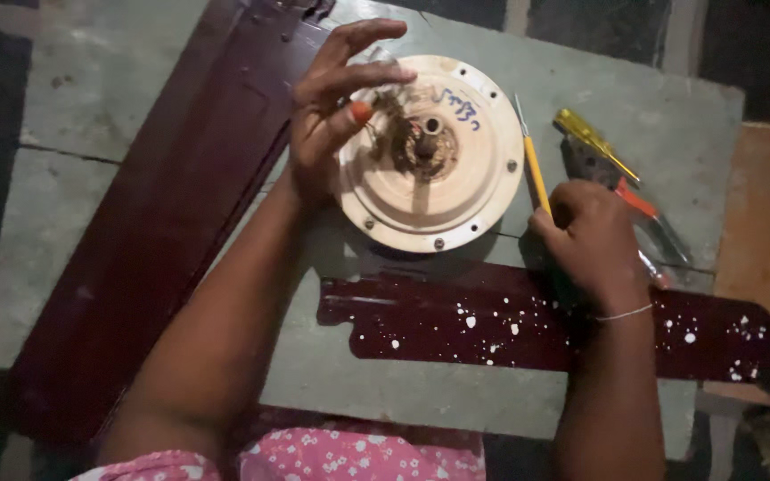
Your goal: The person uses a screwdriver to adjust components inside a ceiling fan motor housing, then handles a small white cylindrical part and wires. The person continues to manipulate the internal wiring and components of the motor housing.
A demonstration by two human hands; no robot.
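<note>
Centrally, a cream round motor housing [430, 151] lies on the grey slab [109, 62]. Left hand [336, 116] rests on its near-left rim, fingers spread loose, clasping nothing. Right hand [590, 240] is closed around a thin yellow tool [535, 165], tip near the housing's rim. Beyond that fist: yellow-handled screwdriver [592, 141]; beneath it, a paint-flecked maroon fan blade [492, 325].

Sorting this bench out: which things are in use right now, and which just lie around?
In use:
- round cream motor housing, left hand on it
- yellow-handled tool in right hand

Lying about:
- yellow screwdriver
- red-handled pliers
- two dark red blades
</note>
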